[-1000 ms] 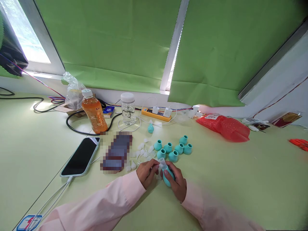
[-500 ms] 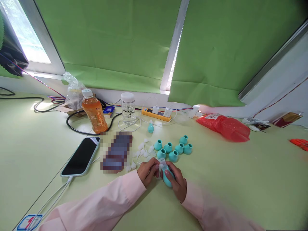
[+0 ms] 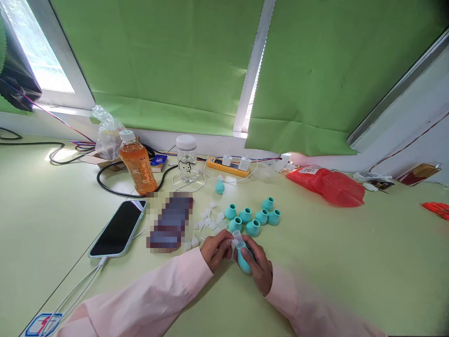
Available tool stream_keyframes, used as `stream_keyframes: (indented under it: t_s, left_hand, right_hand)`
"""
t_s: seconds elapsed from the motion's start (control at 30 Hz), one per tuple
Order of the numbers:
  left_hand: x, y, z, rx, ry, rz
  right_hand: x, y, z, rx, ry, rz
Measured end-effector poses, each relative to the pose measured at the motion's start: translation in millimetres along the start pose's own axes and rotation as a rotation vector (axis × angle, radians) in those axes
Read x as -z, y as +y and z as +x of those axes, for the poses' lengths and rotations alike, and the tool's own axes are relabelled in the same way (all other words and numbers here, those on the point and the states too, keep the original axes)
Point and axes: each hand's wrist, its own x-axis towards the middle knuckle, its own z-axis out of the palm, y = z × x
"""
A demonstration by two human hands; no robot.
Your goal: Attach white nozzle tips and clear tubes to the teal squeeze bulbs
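Note:
My right hand (image 3: pixel 258 263) is wrapped round a teal squeeze bulb (image 3: pixel 243 263), held tilted above the table. A clear plastic tube (image 3: pixel 237 235) sticks up from the bulb's mouth. Close beside it, my left hand (image 3: pixel 216 249) is closed in a pinch on a small translucent plastic piece (image 3: pixel 235 243), partly hidden by the fingers. Several open-mouthed teal bulbs (image 3: pixel 253 228) stand just beyond my hands. To their left lie several small white translucent tips (image 3: pixel 207 221), loosely scattered. Farther back stands one teal bulb with a white tip (image 3: pixel 220 185).
Left of my hands lie a phone (image 3: pixel 117 229) on a white cable and a pixelated dark object (image 3: pixel 171 222). An orange drink bottle (image 3: pixel 138 162), a lidded clear jar (image 3: pixel 187 159) and a yellow power strip (image 3: pixel 228 167) line the back. A red plastic bag (image 3: pixel 326 185) lies right.

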Motion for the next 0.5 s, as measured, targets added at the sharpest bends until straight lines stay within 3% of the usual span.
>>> stream_keyframes:
  t_s: [0.33,0.5]
  left_hand:
    - [2.3,-2,1,-0.011,0.016,0.076]
    - [10.4,1,3,-0.112,0.099,0.583]
  right_hand:
    - [-2,12,-1,-0.003,0.034,0.084]
    - [-3,21,4,0.128,0.011,0.146]
